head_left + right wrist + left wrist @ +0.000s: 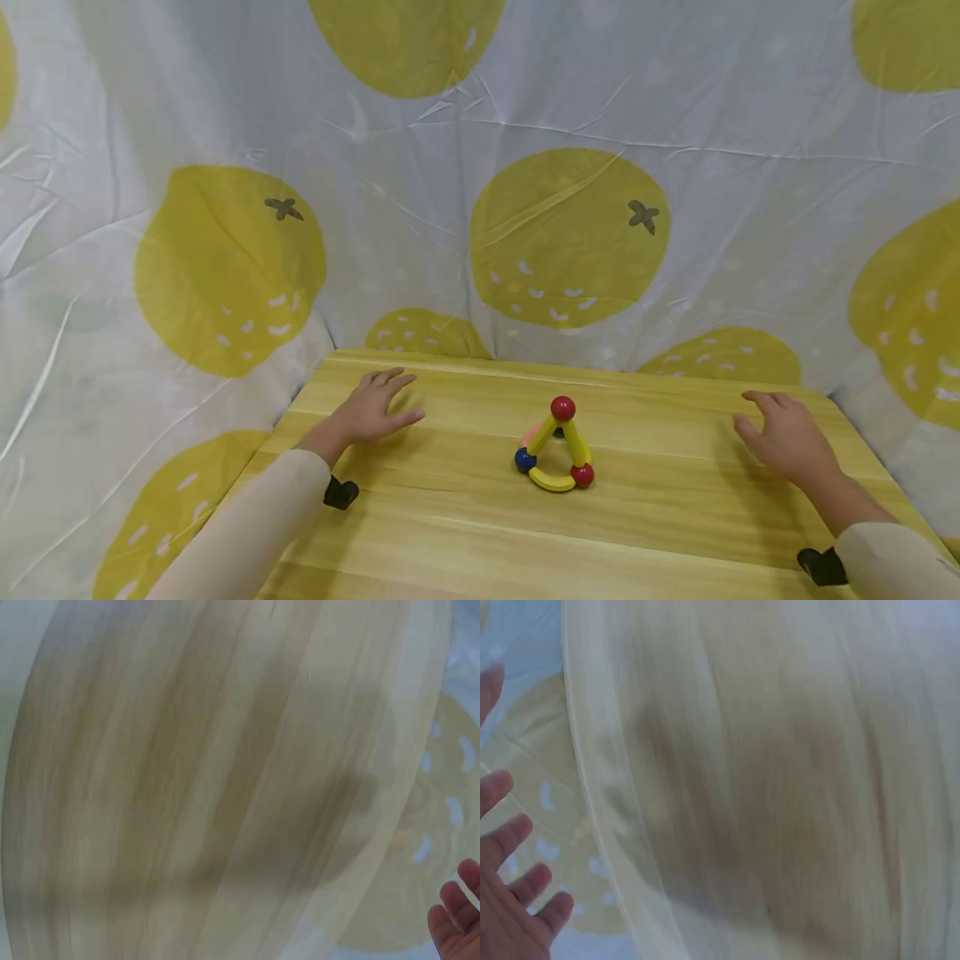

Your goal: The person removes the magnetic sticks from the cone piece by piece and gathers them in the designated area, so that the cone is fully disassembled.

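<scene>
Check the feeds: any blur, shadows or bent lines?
Head view: toy looks clear, with soft shadows on the table near the left hand and right hand; left wrist: hazy, pale toward upper right, a broad shadow across the table; right wrist: similarly soft and shadowed, table edges visibly curved.

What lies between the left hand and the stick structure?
Only bare wooden tabletop lies between the left hand and the stick structure; the head view shows this stretch.

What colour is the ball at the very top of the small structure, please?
The top ball is red, seen best in the head view.
</scene>
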Motion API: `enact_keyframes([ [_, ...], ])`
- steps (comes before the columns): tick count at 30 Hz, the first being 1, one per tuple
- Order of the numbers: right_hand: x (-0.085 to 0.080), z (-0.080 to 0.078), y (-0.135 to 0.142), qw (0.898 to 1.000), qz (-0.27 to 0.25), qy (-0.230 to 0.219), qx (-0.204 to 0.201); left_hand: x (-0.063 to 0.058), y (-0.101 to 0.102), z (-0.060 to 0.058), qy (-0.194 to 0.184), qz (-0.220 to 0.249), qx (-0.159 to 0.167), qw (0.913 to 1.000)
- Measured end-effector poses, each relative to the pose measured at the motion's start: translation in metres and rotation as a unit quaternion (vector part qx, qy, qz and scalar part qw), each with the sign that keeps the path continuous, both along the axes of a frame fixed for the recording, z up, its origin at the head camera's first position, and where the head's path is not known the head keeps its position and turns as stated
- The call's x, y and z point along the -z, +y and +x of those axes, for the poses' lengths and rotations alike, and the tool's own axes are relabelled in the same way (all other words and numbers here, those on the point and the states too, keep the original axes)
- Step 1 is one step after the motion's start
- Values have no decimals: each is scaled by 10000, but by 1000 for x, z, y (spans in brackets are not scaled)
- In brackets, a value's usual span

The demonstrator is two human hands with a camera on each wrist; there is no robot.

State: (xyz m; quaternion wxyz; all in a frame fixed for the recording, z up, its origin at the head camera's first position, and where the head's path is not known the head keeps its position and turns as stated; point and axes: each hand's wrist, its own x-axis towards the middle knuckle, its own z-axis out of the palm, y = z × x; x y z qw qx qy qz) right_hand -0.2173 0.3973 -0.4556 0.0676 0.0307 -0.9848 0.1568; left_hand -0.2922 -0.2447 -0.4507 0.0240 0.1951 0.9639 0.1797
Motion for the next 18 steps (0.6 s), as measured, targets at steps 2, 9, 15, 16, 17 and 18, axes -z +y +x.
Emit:
enact_keyframes([
  [2, 1, 1, -8, 9999, -148, 18, -5, 0, 7, 1, 80, 196, 62, 9998],
  [9, 3, 0, -37, 9987, -483, 142, -115, 3, 28, 6, 71, 773, 18, 9970],
  [15, 2, 2, -65, 9951, -901, 220, -353, 8, 41, 13, -147, 1258, 47, 9919],
  [16, 1, 3, -70, 9937, -1015, 242, -403, 8, 43, 15, -171, 1357, 54, 9906],
  [17, 1, 4, -75, 9922, -1123, 280, -453, 8, 45, 16, -183, 1445, 67, 9893],
  [18, 1, 5, -80, 9907, -1221, 336, -505, 8, 47, 18, -200, 1527, 71, 9880],
])
